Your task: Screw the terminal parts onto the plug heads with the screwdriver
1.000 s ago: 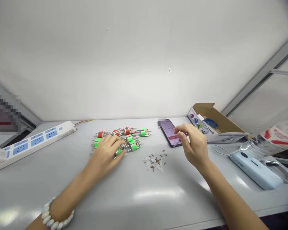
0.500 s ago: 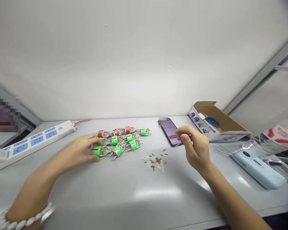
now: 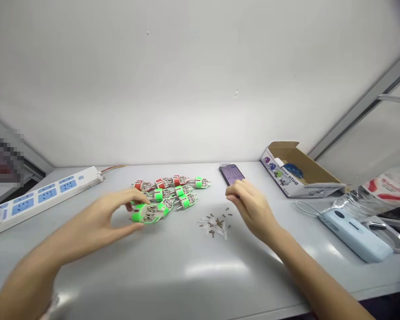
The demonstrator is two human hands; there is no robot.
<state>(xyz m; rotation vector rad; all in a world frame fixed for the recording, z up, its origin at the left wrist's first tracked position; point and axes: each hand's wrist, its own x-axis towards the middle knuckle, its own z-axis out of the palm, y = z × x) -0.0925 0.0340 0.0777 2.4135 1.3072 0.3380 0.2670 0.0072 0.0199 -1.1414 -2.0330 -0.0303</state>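
Observation:
My left hand [image 3: 115, 218] grips a green plug half [image 3: 144, 214] between thumb and fingers, its inner side facing up. It is at the near left edge of a group of open plug halves, several green and three red, such as a red plug half [image 3: 180, 180] in the back row. My right hand [image 3: 250, 206] is closed, near the phone [image 3: 232, 173]; what its fingers hold, if anything, is hidden. Left of that hand lies a small pile of screws and white strips [image 3: 216, 226].
A white power strip [image 3: 43, 198] lies on the left of the grey table [image 3: 153, 275]. To the right are an open cardboard box [image 3: 300, 173] with a blue item inside, a clear plastic package [image 3: 383, 189] and a light blue device [image 3: 355, 233] with a cord loop.
The near-left green plug half has been taken up by my left hand and moved right. My right hand has shifted left, over the lower part of the phone.

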